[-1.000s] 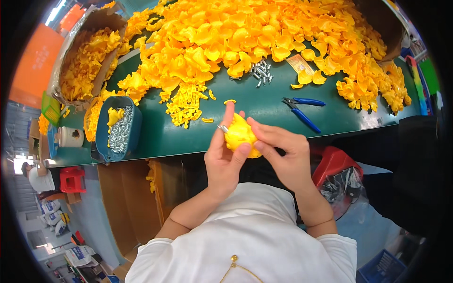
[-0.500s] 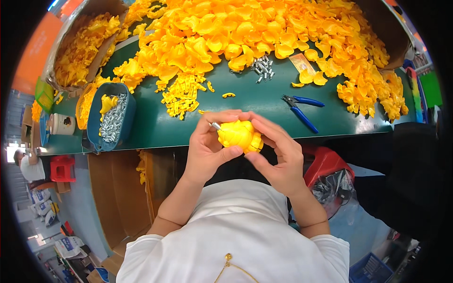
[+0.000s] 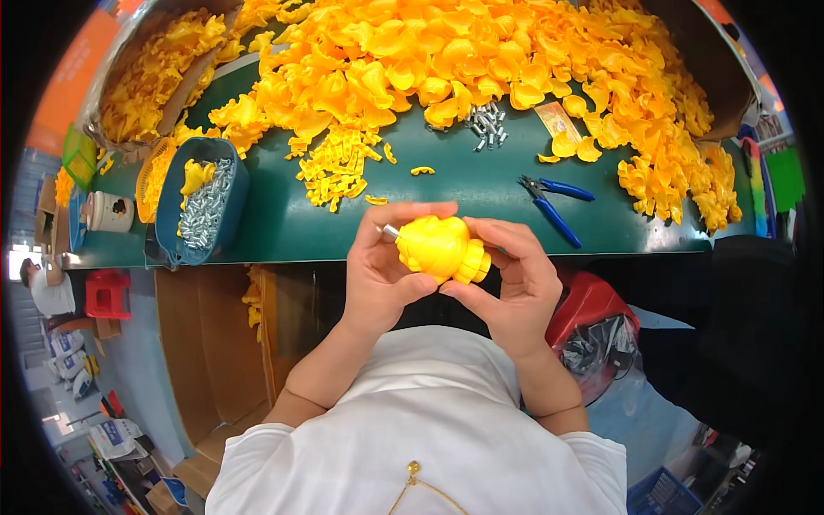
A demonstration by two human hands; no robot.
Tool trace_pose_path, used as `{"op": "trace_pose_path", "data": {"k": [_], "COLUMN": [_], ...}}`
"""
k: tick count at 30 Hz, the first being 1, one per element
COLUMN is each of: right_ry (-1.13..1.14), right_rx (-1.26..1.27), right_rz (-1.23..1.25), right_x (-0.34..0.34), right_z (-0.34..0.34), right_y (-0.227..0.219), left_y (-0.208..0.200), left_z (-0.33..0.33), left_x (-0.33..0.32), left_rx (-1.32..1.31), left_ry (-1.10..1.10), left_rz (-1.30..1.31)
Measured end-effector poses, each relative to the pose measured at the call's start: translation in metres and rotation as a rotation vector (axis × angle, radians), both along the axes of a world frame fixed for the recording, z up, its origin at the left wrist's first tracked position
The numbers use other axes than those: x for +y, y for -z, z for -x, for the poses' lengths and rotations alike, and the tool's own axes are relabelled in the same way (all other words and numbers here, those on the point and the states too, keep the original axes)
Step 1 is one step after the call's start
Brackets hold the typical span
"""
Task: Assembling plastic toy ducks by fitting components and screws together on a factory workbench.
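Note:
Just in front of the table edge, a rounded yellow plastic figure (image 3: pixel 435 247) lies between my two hands. A short silver metal pin (image 3: pixel 388 230) sticks out at its left end, and a ribbed, narrower part is at its right. My left hand (image 3: pixel 375 273) is closed on the figure's left side, thumb below and fingers above. My right hand (image 3: pixel 522 283) curves around the right side, its thumb tip and fingers touching the figure. Diagonal cutters with blue handles (image 3: pixel 556 215) lie on the table, spread apart, beyond my right hand.
Yellow shell pieces (image 3: pixel 386 51) cover the back of the green table (image 3: pixel 292 215). Small yellow parts (image 3: pixel 333 167) and metal cylinders (image 3: pixel 487 124) lie nearer. A blue basket (image 3: pixel 230 202) of metal cylinders stands left. Below right is a red stool (image 3: pixel 592 309); a cardboard box (image 3: pixel 206 343) stands below left.
The yellow figure has turned in my hands, so its ribbed end now shows more plainly at the right. My right hand has shifted slightly right and its fingers have curled more.

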State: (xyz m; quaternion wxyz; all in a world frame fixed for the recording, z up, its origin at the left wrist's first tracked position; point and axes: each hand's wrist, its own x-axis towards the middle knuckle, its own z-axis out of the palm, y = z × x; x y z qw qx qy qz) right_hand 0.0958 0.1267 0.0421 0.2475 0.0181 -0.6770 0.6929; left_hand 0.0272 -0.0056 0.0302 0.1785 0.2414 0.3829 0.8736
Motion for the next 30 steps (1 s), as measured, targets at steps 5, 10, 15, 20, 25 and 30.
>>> {"op": "trace_pose_path", "data": {"k": [5,10,15,20,25,30], "right_ry": [0.006,-0.003,-0.005,-0.012,0.021,-0.076], "right_rx": [0.045,0.116,0.097,0.134,0.212,-0.012], "right_rz": [-0.194,-0.337,-0.279,-0.043,-0.061,0.584], "right_x": [0.007,0.01,0.009,0.0,0.004,-0.01], "right_z": [0.001,-0.001,0.005,0.002,0.001,0.004], "right_y": [0.002,0.002,0.003,0.0,0.012,0.032], "left_y": [0.008,0.012,0.013,0.013,0.004,0.014], "left_z": [-0.001,-0.001,-0.003,0.0,0.003,-0.008], "left_x": [-0.004,-0.008,-0.004,-0.006,0.001,0.006], "left_rx": [-0.108,-0.021,-0.017,-0.029,-0.148,-0.284], "left_ry": [-0.008,0.008,-0.092,-0.091,0.101,0.018], "left_rz": [0.01,0.003,-0.014,-0.05,-0.184,-0.116]}}
